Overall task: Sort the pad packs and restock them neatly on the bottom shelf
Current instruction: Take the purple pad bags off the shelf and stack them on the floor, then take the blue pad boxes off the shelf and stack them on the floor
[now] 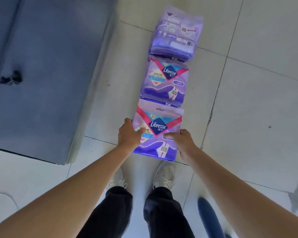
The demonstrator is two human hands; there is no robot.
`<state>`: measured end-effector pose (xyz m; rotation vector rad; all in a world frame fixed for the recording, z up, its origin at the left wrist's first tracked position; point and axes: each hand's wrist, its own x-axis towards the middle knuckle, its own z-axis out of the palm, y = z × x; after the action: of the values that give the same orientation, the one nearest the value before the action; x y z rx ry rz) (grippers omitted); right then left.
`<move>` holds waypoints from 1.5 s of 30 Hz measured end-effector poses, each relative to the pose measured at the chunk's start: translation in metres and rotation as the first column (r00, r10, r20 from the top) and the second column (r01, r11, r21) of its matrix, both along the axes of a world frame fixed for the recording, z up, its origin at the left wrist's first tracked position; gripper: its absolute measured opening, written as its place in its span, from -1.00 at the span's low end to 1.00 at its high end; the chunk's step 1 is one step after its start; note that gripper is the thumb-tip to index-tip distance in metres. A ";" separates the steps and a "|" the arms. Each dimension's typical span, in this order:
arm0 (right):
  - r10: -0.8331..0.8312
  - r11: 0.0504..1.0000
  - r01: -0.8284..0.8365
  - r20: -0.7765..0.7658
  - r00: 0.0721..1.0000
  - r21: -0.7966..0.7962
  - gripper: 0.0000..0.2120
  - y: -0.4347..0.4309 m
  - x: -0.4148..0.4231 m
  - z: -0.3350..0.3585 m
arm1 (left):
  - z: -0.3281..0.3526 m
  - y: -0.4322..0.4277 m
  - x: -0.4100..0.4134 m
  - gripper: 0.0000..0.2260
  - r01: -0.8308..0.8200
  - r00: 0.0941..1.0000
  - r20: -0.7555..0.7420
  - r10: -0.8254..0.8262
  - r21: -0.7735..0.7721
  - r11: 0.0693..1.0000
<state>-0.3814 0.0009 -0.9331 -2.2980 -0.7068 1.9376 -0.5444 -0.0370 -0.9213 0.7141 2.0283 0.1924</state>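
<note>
**Item 1 – near pad stack (159, 124).** Purple Libresse packs, printed front up, logo readable. It sat closest to the person on the tiled floor (248, 86), just ahead of the shoes. Its top edge reached the lower edge of item 2. Whether it rested on the tiles or was lifted slightly could not be told.

**Item 2 – middle pad stack (165, 79).** Same purple Libresse design, front up, lying on the floor between items 1 and 3.

**Item 3 – far pad stack (175, 35).** Purple packs, back side up, with a barcode at the lower right corner. It lay farthest out, its near edge touching item 2. All three formed one line running away from the person.

**Left grip (127, 134).** It clasped the left edge of item 1, thumb laid across the printed front, fingers hidden beneath.

**Right grip (184, 143).** It clasped the right edge of item 1, thumb on the front near the logo, fingers curled round the side.

**Surroundings.** A blue-grey flat surface (41, 74) lay to the left of the line, with a small dark object (11, 78) on it, too blurred to identify. Pale shoes (164, 176) and dark trousers (119, 212) showed below the forearms. A blurred blue object (208, 215) stood at lower right.
</note>
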 end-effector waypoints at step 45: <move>0.688 -0.325 -0.888 0.725 0.014 0.326 -0.68 0.126 -0.259 0.453 | 0.400 -0.009 -0.218 -0.82 -0.257 0.847 -0.385 0.366 0.306 0.917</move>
<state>-0.6408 0.1271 -0.4799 -1.1183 -3.1403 0.6539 -0.7620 -0.0459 -0.5211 0.6030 2.5849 0.5212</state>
